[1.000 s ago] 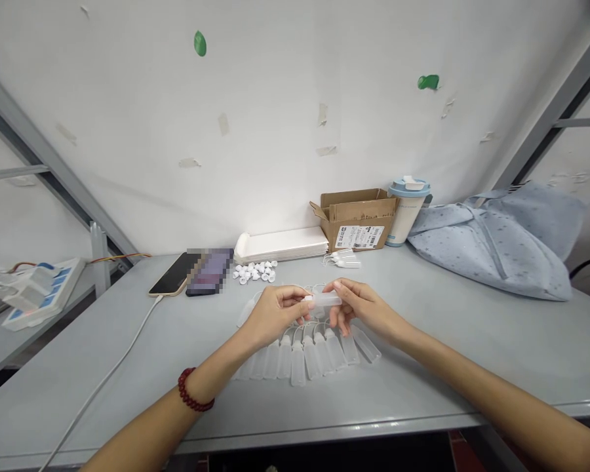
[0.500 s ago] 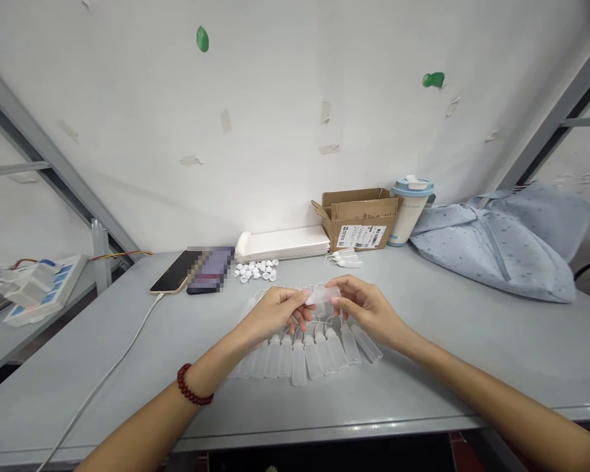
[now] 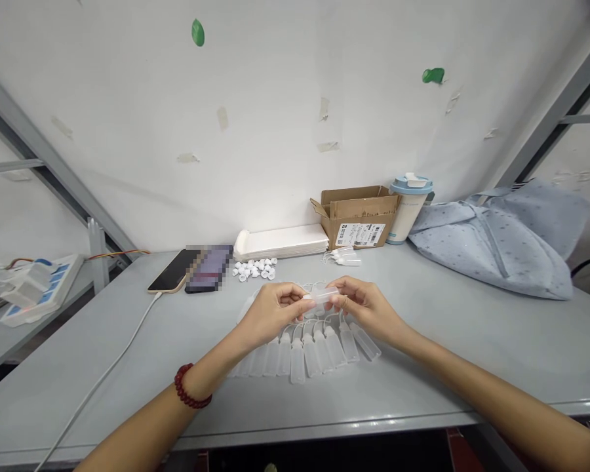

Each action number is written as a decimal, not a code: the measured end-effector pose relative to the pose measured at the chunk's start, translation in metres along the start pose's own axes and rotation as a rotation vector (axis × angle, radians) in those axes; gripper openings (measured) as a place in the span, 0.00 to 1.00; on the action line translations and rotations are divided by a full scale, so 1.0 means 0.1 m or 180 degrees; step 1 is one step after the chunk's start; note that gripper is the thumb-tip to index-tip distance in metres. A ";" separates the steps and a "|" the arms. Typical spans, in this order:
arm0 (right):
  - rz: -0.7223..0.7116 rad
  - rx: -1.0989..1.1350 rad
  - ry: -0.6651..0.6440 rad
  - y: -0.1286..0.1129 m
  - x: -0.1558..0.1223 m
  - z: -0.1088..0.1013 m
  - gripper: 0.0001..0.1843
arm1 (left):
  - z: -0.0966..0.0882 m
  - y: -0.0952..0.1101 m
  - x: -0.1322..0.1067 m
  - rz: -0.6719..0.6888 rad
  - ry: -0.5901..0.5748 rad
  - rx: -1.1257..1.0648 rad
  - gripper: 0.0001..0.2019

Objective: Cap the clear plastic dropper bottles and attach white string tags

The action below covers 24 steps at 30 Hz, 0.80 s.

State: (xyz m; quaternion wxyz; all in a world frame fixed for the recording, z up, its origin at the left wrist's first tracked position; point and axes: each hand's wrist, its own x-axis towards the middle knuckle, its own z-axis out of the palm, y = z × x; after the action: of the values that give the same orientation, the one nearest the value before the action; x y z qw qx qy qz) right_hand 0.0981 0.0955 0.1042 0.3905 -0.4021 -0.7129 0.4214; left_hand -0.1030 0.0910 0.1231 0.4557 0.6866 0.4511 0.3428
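While one end of a tube was pinched by the curled left hand, the other was likewise gripped by the right hand.

There is one cardboard box. In front of this box I count two hands, one left hand and one right hand, with one held bottle. Also in front are at least nine loose bottles; some are hidden, so the exact number I cannot give. Just before the box lie at least two small tubes. To its left there are one white stack, two phones, one power strip and more than ten white caps, overlapping. To its right are one cup and one cloth bag. Higher than the box are two green pieces.
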 end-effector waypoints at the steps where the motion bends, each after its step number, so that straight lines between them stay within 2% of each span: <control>1: 0.0000 -0.0033 -0.0003 0.00 0.00 0.00 0.12 | 0.01 -0.01 -0.01 0.0143 0.0084 0.0159 0.10; 5: 0.0035 -0.0059 -0.0021 0.00 0.00 -0.01 0.15 | 0.06 -0.04 -0.02 0.0815 0.0446 0.0899 0.08; 7: 0.0066 -0.0027 -0.0016 0.01 0.00 -0.01 0.15 | 0.06 -0.05 -0.01 0.0892 0.0517 0.0944 0.08; 9: 0.0079 0.0018 0.0001 0.01 0.01 0.00 0.16 | 0.06 -0.05 0.00 0.0705 0.0456 0.0766 0.09; 14: -0.0070 0.0063 0.0032 0.02 0.01 0.00 0.13 | 0.02 -0.01 0.02 -0.0045 -0.0129 0.0139 0.18; 16: -0.0163 0.0046 0.0070 0.02 0.01 0.00 0.12 | 0.02 0.00 0.02 -0.0255 -0.0229 -0.0126 0.19; 21: -0.0260 0.0064 0.0155 0.02 0.01 0.00 0.12 | 0.03 -0.01 0.03 -0.0487 -0.0483 -0.0594 0.22; 24: -0.0278 -0.0158 0.0182 0.00 0.01 0.01 0.11 | 0.05 -0.02 0.02 -0.0528 -0.0436 -0.0590 0.23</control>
State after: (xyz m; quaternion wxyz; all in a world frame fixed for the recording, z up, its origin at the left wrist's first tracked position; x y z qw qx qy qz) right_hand 0.0973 0.0960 0.1038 0.4187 -0.3920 -0.7286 0.3744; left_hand -0.0983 0.0920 0.1199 0.5736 0.6236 0.4407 0.2964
